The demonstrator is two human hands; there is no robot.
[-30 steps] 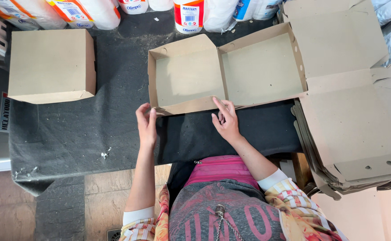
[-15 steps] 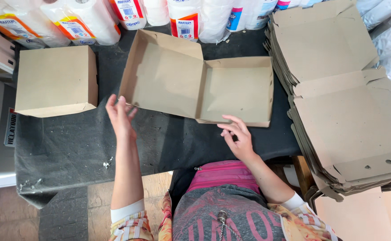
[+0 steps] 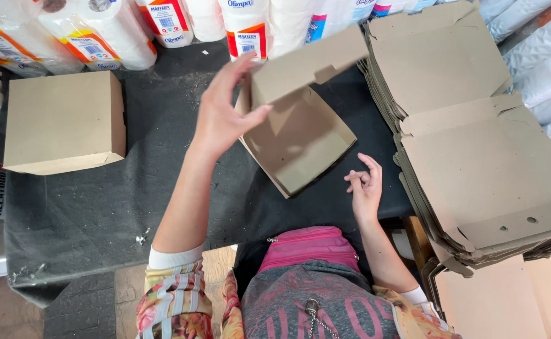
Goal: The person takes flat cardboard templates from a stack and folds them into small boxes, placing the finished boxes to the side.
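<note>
Item: half-folded cardboard box [image 3: 297, 129] on dark felt-covered table [image 3: 162, 188], held at its lid flap.

Left hand [image 3: 225, 113] grips the raised flap, thumb against it, fingertips hidden behind the card. Right hand [image 3: 365, 185] rests loosely curled on the cloth just beside the box, holding nothing. Finished closed box [image 3: 62, 122] far left; stack of flat blanks [image 3: 476, 144] right, cut off by the frame; wrapped paper rolls [image 3: 118, 25] along the back, tops cropped.
</note>
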